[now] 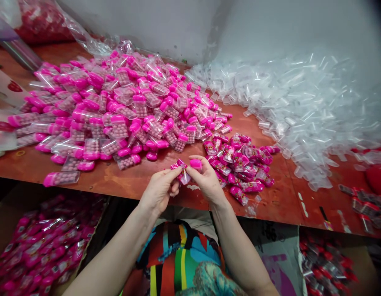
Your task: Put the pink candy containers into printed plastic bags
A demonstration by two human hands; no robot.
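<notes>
My left hand (161, 187) and my right hand (206, 179) meet over the front edge of a red-brown table (125, 176). Together they pinch one small pink candy container (185, 168); its pink cap sits under my right fingers and a printed wrapper around its body under my left fingers. Just right of my hands lies a small heap of wrapped pink containers (239, 162). A big heap of unwrapped pink-capped clear containers (116, 107) spreads across the table's left half.
A wide pile of clear plastic sleeves (301, 107) covers the right rear of the table. Below the table's edge, a box of pink packs (45, 246) sits at left and a box of red ones (326, 263) at right. A bag of red items (42, 20) rests far left.
</notes>
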